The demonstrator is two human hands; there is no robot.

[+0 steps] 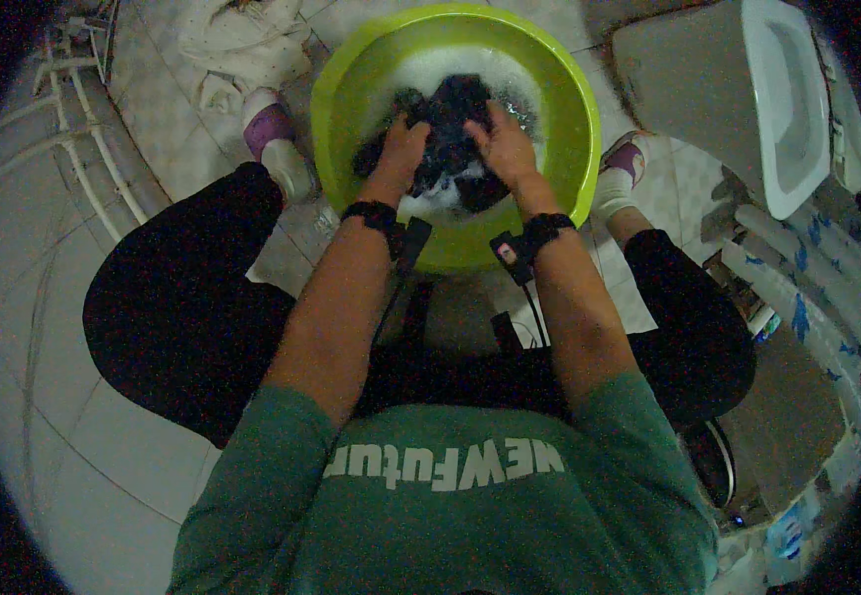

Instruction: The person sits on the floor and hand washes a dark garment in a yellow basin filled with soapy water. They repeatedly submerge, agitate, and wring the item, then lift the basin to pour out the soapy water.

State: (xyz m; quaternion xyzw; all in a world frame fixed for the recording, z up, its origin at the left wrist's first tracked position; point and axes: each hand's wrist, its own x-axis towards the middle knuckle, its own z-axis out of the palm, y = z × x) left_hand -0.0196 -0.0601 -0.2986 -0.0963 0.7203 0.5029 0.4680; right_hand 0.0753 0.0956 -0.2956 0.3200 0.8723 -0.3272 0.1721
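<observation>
A yellow-green plastic basin (586,149) stands on the floor between my feet, with white suds (430,63) and water in it. Wet dark cloth (449,134) lies bunched in the suds. My left hand (403,152) grips the cloth on its left side, its fingertips partly lost in the dark folds. On the other side my right hand (506,145), slightly blurred, has its thumb and fingers around a fold of the same cloth. The two hands are a short way apart, over the middle of the basin. Each wrist wears a black strap with a small device.
White pipes (88,141) run along the tiled wall at left. Pale cloth (244,44) lies beyond my left shoe (268,123). A white washbasin or similar fixture (791,104) juts in at upper right, above a patterned fabric (798,253). My knees flank the basin.
</observation>
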